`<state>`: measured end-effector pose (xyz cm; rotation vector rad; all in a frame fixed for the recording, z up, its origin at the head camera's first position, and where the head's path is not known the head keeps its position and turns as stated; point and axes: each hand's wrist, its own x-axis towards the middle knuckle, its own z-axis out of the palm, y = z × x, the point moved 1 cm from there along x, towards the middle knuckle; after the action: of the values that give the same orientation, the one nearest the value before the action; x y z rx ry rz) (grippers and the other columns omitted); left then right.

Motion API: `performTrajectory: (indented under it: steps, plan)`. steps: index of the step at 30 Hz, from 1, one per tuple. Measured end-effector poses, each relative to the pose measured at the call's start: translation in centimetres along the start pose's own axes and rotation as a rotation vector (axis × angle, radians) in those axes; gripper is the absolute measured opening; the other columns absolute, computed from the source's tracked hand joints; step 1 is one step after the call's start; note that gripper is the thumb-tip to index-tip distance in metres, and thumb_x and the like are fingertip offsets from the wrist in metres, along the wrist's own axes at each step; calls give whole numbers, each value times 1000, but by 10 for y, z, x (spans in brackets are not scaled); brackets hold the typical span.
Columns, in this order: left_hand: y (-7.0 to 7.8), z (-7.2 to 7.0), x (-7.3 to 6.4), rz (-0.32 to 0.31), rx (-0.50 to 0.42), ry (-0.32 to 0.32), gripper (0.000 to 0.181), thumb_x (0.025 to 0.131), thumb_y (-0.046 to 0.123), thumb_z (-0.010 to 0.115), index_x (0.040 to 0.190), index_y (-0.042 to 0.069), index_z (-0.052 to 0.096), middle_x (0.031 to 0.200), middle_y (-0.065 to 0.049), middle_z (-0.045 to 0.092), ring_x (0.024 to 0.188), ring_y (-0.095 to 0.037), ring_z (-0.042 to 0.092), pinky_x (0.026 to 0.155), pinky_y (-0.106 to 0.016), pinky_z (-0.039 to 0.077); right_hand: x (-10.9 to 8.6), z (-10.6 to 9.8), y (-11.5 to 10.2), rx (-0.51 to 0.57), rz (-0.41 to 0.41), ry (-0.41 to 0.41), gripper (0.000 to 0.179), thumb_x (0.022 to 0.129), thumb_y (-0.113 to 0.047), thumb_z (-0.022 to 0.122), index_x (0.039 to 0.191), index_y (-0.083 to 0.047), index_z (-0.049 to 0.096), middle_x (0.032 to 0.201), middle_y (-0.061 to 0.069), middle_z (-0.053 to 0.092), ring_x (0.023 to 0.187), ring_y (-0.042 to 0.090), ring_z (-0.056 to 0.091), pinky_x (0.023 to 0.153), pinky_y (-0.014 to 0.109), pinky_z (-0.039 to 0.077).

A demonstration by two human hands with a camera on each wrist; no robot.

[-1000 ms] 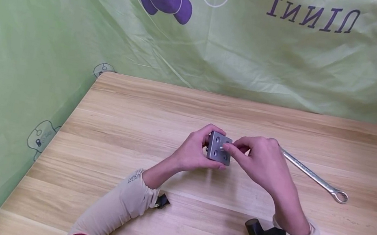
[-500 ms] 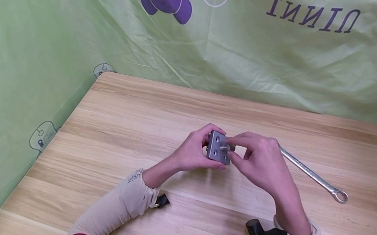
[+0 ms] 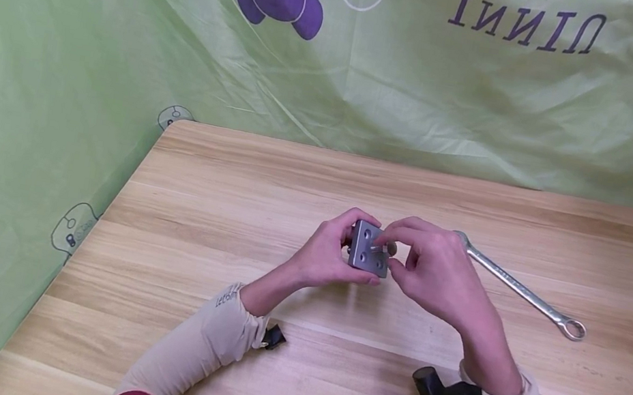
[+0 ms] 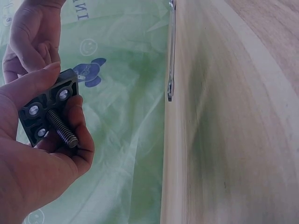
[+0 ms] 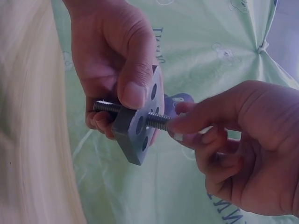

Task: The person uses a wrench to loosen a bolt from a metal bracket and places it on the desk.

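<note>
My left hand (image 3: 323,254) grips a square grey metal plate (image 3: 370,268) by its edges, holding it up over the table. Several holes pierce the plate, and its back, in the left wrist view, shows screw ends. A threaded bolt (image 5: 159,121) runs through the plate's middle, its shank (image 4: 62,129) sticking out behind. On the front side, my right hand (image 3: 436,265) has thumb and index finger at the bolt's head end, pinching it in the right wrist view. The bolt's head (image 3: 391,249) shows between those fingers in the head view.
A silver combination wrench (image 3: 516,285) lies on the wooden table (image 3: 295,173), just right of and behind my right hand. Green cloth (image 3: 345,92) with purple prints hangs behind and to the left. Black camera mounts (image 3: 447,392) sit at both wrists.
My right fingers have shifted on the bolt: the index finger has lifted and reached forward over it, and the thumb has drawn back, exposing the head. The left hand and plate stay nearly still.
</note>
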<state>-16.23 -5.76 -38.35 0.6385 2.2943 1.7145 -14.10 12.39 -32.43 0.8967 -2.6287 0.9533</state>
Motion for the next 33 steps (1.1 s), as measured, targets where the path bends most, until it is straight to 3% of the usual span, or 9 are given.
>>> performTrajectory:
  steps: [3,6,9,12,16,21,28,33]
  plan:
    - [0,0,0,-2,-5,-1,69,63,4,87,123,9,51,109,-16,70,83,-8,65,77,-21,51,0,-3,0,17,89,-36,27,78,-8,75,105,-12,72,97,2,74,48,1,44,47,19,39]
    - [-1,0,0,-4,-12,-3,70,64,4,86,123,7,51,107,-17,70,81,-8,65,76,-22,52,2,-6,-1,18,223,-77,31,84,-29,75,110,-12,70,97,3,74,47,6,46,47,22,39]
    - [-1,0,0,-5,-17,-5,71,63,3,87,124,6,50,103,-18,69,80,-7,65,75,-22,52,3,-7,-1,-15,335,-115,33,89,-42,66,105,-14,72,88,2,73,55,11,51,52,25,39]
    - [-1,0,0,-4,-15,-5,72,63,4,87,125,4,50,102,-18,70,79,-6,64,75,-21,52,4,-8,0,-52,385,-147,37,92,-49,59,96,-16,75,76,0,70,62,13,54,56,27,39]
    - [-1,-1,0,2,-15,-4,72,64,4,87,125,3,49,103,-18,70,79,-6,64,75,-21,52,4,-6,1,-70,392,-158,37,91,-49,60,88,-16,77,66,-4,67,61,13,54,58,27,39]
    - [0,-1,0,10,-11,-2,71,63,4,87,123,6,50,106,-17,70,80,-6,64,77,-25,53,5,-3,2,-63,377,-142,27,87,-41,68,87,-15,78,68,-3,69,60,13,53,57,26,39]
    - [0,0,0,-4,-8,-2,72,63,4,87,124,6,50,104,-17,70,80,-7,64,76,-25,52,3,-4,-1,-41,305,-128,15,84,-30,73,92,-18,76,79,-3,73,51,8,49,50,23,36]
    - [0,-1,0,2,-4,5,72,63,4,88,125,5,50,105,-16,70,81,-7,64,78,-28,52,1,-3,-2,-29,219,-83,18,80,-18,76,98,-17,77,84,0,75,45,3,46,46,22,36]
